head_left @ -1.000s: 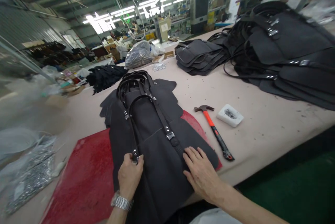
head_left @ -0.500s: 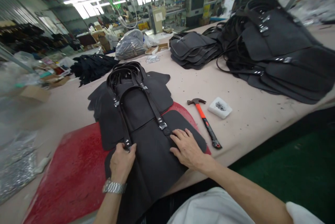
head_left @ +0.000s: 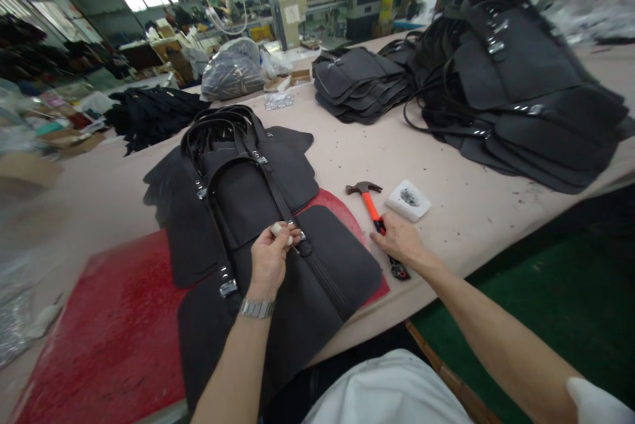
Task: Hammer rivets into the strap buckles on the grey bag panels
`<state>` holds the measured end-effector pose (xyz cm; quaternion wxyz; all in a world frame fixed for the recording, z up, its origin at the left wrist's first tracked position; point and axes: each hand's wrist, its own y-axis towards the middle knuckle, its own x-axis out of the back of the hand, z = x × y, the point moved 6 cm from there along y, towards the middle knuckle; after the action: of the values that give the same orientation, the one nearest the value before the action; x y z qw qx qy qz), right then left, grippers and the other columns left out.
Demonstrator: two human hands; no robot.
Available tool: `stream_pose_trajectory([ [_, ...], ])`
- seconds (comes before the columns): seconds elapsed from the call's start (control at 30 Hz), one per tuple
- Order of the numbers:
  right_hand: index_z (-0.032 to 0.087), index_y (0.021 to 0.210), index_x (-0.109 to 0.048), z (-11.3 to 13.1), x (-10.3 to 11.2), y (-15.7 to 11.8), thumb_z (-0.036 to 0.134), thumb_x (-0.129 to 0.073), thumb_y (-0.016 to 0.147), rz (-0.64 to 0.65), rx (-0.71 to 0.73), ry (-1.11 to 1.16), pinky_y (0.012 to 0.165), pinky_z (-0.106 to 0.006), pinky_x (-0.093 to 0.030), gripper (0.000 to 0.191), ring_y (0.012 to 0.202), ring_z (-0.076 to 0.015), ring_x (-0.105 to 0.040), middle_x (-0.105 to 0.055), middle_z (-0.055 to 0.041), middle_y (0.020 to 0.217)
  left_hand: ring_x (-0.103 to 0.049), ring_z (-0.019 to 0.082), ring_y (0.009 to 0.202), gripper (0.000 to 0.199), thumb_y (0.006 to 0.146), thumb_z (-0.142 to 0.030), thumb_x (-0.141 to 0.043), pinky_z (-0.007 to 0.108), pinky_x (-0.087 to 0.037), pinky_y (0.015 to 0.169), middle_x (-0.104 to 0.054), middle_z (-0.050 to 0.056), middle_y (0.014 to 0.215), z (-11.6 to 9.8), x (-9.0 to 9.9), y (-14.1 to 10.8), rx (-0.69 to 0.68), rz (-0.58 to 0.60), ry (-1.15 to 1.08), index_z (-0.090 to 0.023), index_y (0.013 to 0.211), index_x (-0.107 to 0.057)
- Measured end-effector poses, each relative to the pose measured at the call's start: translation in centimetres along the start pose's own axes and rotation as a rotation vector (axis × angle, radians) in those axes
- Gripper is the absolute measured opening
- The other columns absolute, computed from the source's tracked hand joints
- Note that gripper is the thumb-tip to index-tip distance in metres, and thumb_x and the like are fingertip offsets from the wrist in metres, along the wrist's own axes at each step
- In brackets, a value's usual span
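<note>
My left hand is closed in a pinch just above the right-hand strap buckle. Between its fingers is a small pale object with a thin tip; its exact kind is unclear. Under that hand lies a black bag panel with a looped strap handle and a second metal buckle at left. My right hand has its fingers around the black grip of a claw hammer, which lies on the table with an orange shaft.
A red board lies beneath the panels. Beside the hammer sits a white tray of small dark pieces. Stacked black bag parts and a larger pile occupy the table's far right. A filled plastic bag stands behind.
My left hand has moved from the left buckle to the right one, now pinching a pale object. My right hand has left the panel and closed on the hammer grip.
</note>
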<state>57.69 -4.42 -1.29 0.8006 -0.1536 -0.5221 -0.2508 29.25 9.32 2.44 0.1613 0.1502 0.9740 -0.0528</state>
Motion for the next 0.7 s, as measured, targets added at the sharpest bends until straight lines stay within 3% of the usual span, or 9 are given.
stream_pose_trajectory([
  [0.1,0.014,0.096,-0.057,-0.2,-0.2,0.4,0.03,-0.058,0.082,0.015,-0.05,0.072,0.07,-0.032,-0.036,0.021,0.088,-0.0261,-0.058,-0.062,-0.0121,0.089,-0.071,0.022,0.087,0.046,0.072,-0.039,-0.08,0.043,-0.055,0.087,-0.07,0.008,0.093,1.6,-0.3,1.0,-0.075,-0.021,-0.02,-0.014,0.101,-0.055],
  [0.23,0.016,0.085,-0.057,-1.1,-0.1,1.4,0.026,-0.062,0.074,0.061,-0.141,0.265,0.066,-0.029,-0.036,0.016,0.08,-0.0231,-0.058,-0.06,-0.0073,0.079,-0.071,0.023,0.09,0.043,0.077,-0.042,-0.076,0.043,-0.055,0.09,-0.07,0.009,0.093,2.9,0.7,1.4,-0.116,-0.045,-0.016,-0.014,0.1,-0.053],
  [0.43,0.019,0.081,-0.047,-1.0,-1.4,1.2,0.024,-0.058,0.076,0.3,-0.25,0.796,0.049,-0.024,-0.04,0.013,0.051,-0.0133,-0.051,-0.052,0.0011,0.062,-0.071,0.023,0.088,0.041,0.08,-0.044,-0.073,0.039,-0.057,0.085,-0.071,0.009,0.093,2.8,0.6,1.2,-0.184,-0.027,0.104,-0.015,0.102,-0.053],
  [0.53,0.018,0.082,-0.046,-0.3,-1.8,1.0,0.029,-0.051,0.084,0.412,-0.272,1.019,0.047,-0.023,-0.042,0.012,0.048,-0.0097,-0.047,-0.051,0.0009,0.065,-0.071,0.022,0.089,0.038,0.084,-0.044,-0.069,0.038,-0.056,0.086,-0.071,0.009,0.094,2.0,0.0,0.9,-0.24,0.035,0.27,-0.015,0.103,-0.056],
  [0.7,0.02,0.08,-0.042,2.3,0.5,0.3,0.04,-0.043,0.092,0.418,-0.272,1.158,0.037,-0.019,-0.025,0.024,0.039,-0.0055,-0.027,-0.036,0.0071,0.058,-0.07,0.021,0.087,0.031,0.087,-0.041,-0.065,0.032,-0.055,0.083,-0.072,0.008,0.092,1.0,-1.1,0.3,-0.33,0.134,0.61,-0.016,0.104,-0.062],
])
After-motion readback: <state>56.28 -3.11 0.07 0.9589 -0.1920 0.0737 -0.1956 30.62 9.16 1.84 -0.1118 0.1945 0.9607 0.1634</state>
